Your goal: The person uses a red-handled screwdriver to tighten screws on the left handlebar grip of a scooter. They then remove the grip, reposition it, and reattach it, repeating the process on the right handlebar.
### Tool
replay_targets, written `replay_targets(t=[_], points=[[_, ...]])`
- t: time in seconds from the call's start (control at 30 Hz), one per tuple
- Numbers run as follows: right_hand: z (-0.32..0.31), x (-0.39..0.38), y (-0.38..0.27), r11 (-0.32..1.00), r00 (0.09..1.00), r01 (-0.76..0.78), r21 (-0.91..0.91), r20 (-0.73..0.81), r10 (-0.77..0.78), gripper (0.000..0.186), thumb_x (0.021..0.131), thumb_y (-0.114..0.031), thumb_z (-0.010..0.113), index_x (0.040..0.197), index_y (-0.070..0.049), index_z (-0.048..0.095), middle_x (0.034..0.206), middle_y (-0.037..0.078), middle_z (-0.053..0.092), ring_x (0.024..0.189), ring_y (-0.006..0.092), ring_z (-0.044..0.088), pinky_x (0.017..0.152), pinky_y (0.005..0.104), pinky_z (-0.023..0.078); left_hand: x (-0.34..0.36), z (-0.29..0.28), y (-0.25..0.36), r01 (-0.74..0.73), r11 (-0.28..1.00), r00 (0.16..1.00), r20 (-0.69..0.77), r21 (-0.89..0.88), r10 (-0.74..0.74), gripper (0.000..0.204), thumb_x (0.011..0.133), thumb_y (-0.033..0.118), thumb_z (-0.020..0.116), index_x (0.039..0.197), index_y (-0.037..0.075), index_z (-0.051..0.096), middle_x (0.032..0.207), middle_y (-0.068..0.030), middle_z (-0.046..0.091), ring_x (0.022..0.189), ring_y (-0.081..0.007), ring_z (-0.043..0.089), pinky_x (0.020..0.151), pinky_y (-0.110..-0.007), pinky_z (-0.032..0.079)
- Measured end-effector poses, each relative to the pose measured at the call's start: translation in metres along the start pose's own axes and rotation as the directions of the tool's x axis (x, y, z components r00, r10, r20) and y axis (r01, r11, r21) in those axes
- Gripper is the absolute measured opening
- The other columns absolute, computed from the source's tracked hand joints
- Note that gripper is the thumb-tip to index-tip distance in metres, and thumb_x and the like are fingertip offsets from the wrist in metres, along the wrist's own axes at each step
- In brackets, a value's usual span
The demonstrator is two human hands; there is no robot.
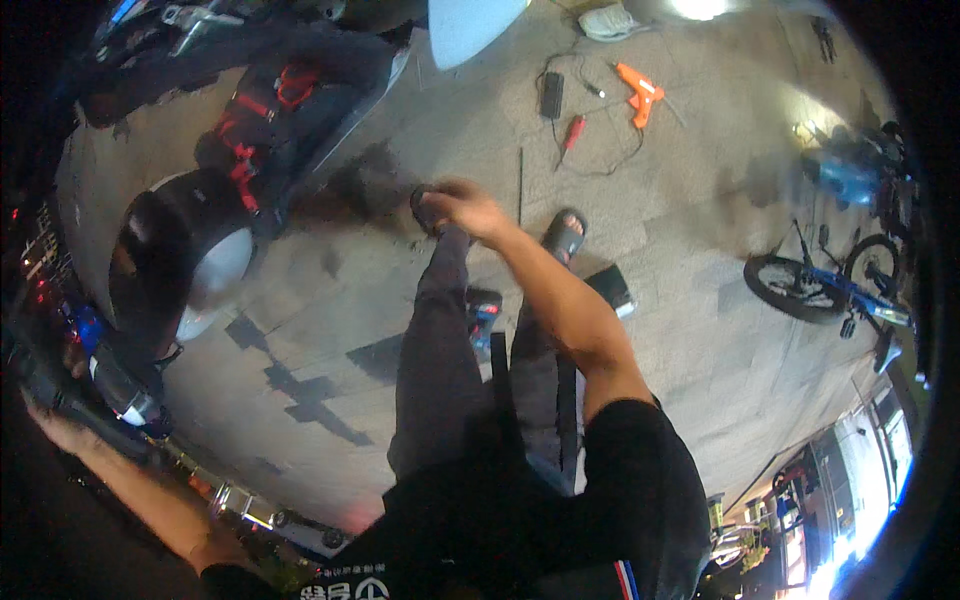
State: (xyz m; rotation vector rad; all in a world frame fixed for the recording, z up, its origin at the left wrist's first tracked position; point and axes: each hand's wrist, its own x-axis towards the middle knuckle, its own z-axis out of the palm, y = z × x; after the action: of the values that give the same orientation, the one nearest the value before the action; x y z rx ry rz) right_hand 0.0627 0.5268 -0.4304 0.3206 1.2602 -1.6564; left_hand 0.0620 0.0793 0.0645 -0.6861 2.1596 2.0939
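Observation:
My right hand (465,210) is in the middle of the view, above my left shoe, which it partly hides. Its fingers are blurred, so whether they hold anything cannot be made out. At the far left rim my left hand (62,430) stretches out by the dark body of a parked vehicle (80,385); its fingers look extended, and contact is unclear. To the left stands a motor scooter's dark rounded panel (150,260) with a pale lamp cover (218,270). Red straps (245,165) lie in the dark footwell beyond it.
An orange glue gun (640,95), a red-handled screwdriver (573,135) and a black power adapter (551,95) lie on the paved floor ahead. A dark box (608,287) and a blue-black tool (484,315) are by my legs. A blue bicycle (840,285) lies at right.

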Motion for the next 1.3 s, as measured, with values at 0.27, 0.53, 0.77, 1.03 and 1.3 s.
replay_targets(t=[0.27, 0.53, 0.77, 1.03, 1.3], points=[[-0.322, 0.017, 0.226, 0.646, 0.582, -0.650, -0.401, -0.809, 0.084, 0.040, 0.085, -0.027, 0.056, 0.120, -0.009, 0.060, 0.118, 0.019, 0.065, 0.113, 0.0363, 0.060, 0.097, 0.0430, 0.047, -0.022, 0.014, -0.016, 0.015, 0.983, 0.927, -0.371, 0.182, 0.055, 0.064, 0.095, 0.044, 0.044, 0.134, -0.006, 0.042, 0.119, -0.0206, 0.055, 0.098, -0.0277, 0.054, 0.084, -0.037, 0.048], [-0.182, 0.147, 0.150, 0.691, 0.977, 0.206, -0.693, 0.107, -0.185, 0.030, 0.085, -0.025, 0.062, 0.107, -0.005, 0.066, 0.103, 0.017, 0.069, 0.099, 0.0306, 0.066, 0.086, 0.0396, 0.051, -0.026, 0.034, -0.026, 0.024, 0.989, 0.884, -0.465, 0.147, 0.048, 0.062, 0.095, 0.044, 0.045, 0.133, -0.005, 0.044, 0.116, -0.0200, 0.057, 0.096, -0.0275, 0.056, 0.084, -0.037, 0.049], [0.098, 0.301, 0.017, 0.132, 0.612, 0.710, -0.691, 0.514, -0.601, 0.034, 0.083, -0.020, 0.058, 0.114, -0.009, 0.063, 0.110, 0.018, 0.065, 0.104, 0.0361, 0.061, 0.094, 0.0445, 0.049, -0.045, 0.041, -0.038, -0.069, 0.992, 0.861, -0.497, 0.103, 0.112, 0.061, 0.095, 0.044, 0.045, 0.132, -0.004, 0.046, 0.115, -0.0194, 0.059, 0.095, -0.0274, 0.058, 0.084, -0.038, 0.050], [0.223, 0.368, -0.028, 0.137, 0.640, 0.582, -0.802, 0.347, -0.686, 0.036, 0.084, -0.023, 0.055, 0.118, -0.012, 0.059, 0.121, 0.020, 0.056, 0.117, 0.0413, 0.050, 0.098, 0.0508, 0.043, -0.047, 0.068, -0.054, -0.070, 0.996, 0.841, -0.534, 0.058, 0.090, 0.059, 0.095, 0.044, 0.045, 0.130, -0.003, 0.048, 0.112, -0.0188, 0.061, 0.093, -0.0272, 0.060, 0.084, -0.039, 0.052], [0.170, 0.403, -0.035, -0.115, 0.457, 0.565, -0.817, 0.426, -0.781, 0.050, 0.080, -0.033, 0.064, 0.123, -0.009, 0.054, 0.117, 0.016, 0.060, 0.109, 0.0364, 0.055, 0.092, 0.0486, 0.044, -0.052, 0.072, -0.062, -0.155, 0.987, 0.844, -0.515, 0.040, 0.153, 0.058, 0.095, 0.045, 0.046, 0.129, -0.002, 0.050, 0.110, -0.0182, 0.063, 0.091, -0.0271, 0.062, 0.084, -0.039, 0.053]])
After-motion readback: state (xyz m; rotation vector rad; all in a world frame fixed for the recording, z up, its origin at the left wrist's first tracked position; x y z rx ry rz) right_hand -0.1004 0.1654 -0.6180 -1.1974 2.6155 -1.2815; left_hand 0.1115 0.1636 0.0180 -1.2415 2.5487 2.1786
